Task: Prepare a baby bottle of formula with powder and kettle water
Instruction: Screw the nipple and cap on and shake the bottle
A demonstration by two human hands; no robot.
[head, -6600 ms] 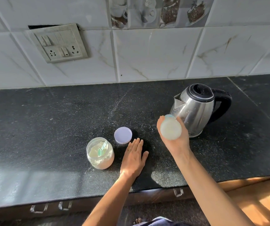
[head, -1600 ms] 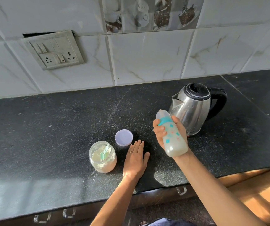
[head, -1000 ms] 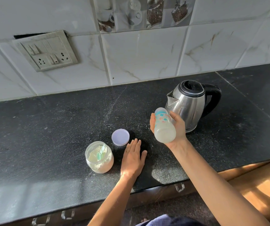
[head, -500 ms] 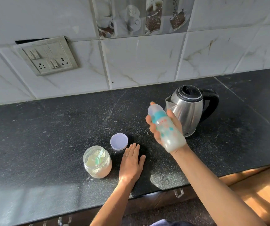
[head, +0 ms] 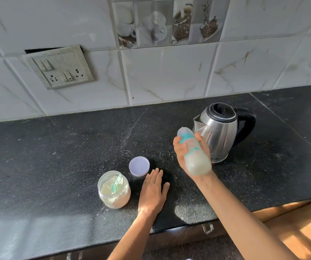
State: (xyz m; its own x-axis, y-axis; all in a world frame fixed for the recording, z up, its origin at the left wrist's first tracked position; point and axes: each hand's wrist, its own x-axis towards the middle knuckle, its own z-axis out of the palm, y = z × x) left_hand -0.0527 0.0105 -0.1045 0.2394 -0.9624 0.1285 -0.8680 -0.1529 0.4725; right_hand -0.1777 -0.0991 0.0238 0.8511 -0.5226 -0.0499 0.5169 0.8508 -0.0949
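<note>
The right hand (head: 186, 154) gripped the capped bottle (head: 194, 152) in the air, just before the kettle (head: 220, 132). The left hand (head: 153, 192) lay flat, fingers spread, between the open powder jar (head: 114, 190) and its lid (head: 139, 166).

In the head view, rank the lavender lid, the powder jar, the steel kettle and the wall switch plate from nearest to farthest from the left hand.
1. Round lavender plastic lid: just beyond the fingers of the left hand, which lies flat on the black counter.
2. Clear glass jar of white powder: close beside the hand, to its left.
3. Stainless steel kettle: farther back, to the right.
4. Grey wall switch plate: farthest, up on the tiles.
</note>
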